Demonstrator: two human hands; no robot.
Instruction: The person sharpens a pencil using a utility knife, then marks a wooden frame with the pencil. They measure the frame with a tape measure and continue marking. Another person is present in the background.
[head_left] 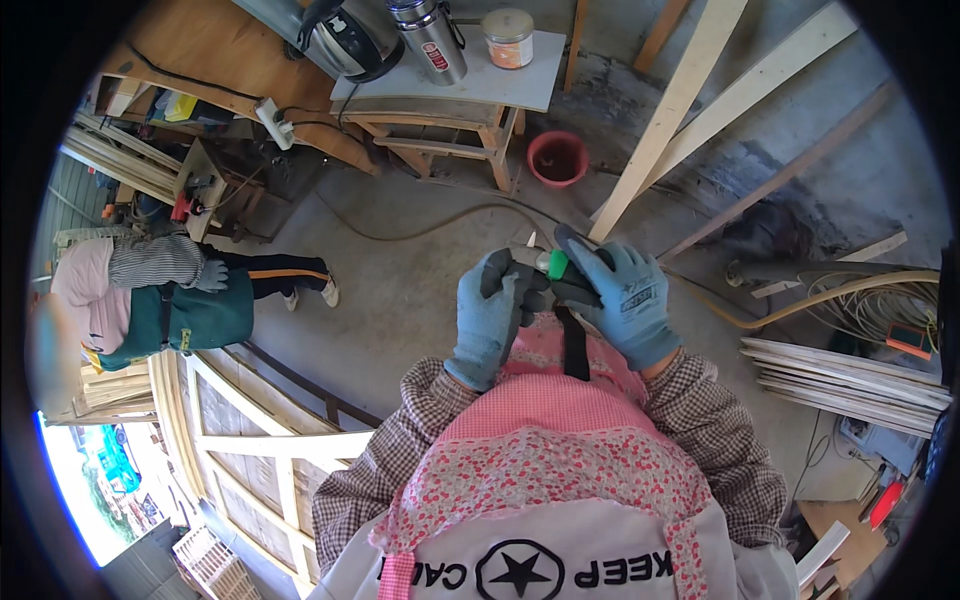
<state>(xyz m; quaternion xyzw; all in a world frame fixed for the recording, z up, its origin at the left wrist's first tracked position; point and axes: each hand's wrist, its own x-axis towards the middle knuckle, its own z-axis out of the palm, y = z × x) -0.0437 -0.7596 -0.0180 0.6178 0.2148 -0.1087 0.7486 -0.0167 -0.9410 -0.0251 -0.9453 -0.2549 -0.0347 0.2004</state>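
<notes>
Both of my hands wear blue gloves with dark palms and meet in front of my chest. My left hand (485, 328) is closed, its fingers bent round a small pale piece with a thin pointed tip (531, 240). Pinched in my right hand (634, 300) is a small bright green piece (557, 264), which looks like a cap. The green and pale pieces touch or nearly touch, and the fingers hide most of them. Whether they are one thing, I cannot tell. Below the hands is my pink apron (540, 400) with a black strap.
A small table (530, 85) carries a kettle (355, 45), a steel flask (430, 45) and a jar (508, 40). Near it stand a red bucket (557, 160) and leaning planks (670, 120). A hose (440, 228) crosses the floor. At left, another person (170, 290) stands by a wooden frame (270, 440).
</notes>
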